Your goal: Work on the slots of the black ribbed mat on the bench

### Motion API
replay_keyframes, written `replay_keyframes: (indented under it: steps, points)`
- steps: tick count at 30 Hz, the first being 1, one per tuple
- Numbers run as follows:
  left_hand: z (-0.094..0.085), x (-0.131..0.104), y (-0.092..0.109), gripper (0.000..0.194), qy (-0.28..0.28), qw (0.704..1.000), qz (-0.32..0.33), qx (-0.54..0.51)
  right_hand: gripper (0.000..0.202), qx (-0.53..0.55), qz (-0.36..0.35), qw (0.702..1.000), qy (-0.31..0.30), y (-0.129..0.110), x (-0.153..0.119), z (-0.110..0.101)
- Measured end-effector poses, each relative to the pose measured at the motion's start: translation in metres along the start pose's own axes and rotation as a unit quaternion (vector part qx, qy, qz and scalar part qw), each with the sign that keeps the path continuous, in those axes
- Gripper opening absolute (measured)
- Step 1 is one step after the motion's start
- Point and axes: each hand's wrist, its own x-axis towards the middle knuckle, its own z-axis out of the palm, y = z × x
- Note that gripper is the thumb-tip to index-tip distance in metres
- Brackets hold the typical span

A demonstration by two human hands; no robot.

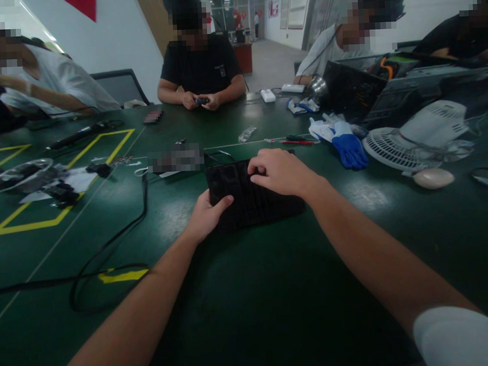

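Note:
A flat black case-like panel (245, 202) with raised ribs and recesses on its face is in front of me, tilted over the green table. My left hand (208, 214) grips its left edge, thumb on the face and the other fingers hidden behind. Over its upper right part, my right hand (278, 170) is closed with curled fingers. Thumb and forefinger come together close to the panel's face; whatever may be between them is too small to make out.
Behind the panel lie a red-handled screwdriver (296, 142) and a crumpled clear bag (247, 134). Blue-and-white gloves (343, 141) and a white fan part (420, 135) are at right. A black cable (109, 243) loops at left. Co-workers sit around the table (265, 306).

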Motion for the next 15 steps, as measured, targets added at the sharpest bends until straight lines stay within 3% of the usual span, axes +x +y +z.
replay_keyframes:
  steps: [15]
  points:
    - [0.0007, -0.0002, 0.0014, 0.052, -0.001, 1.0, 0.008, 0.007, 0.02, -0.001, 0.01, 1.0, -0.005, -0.0021, 0.0004, -0.0009]
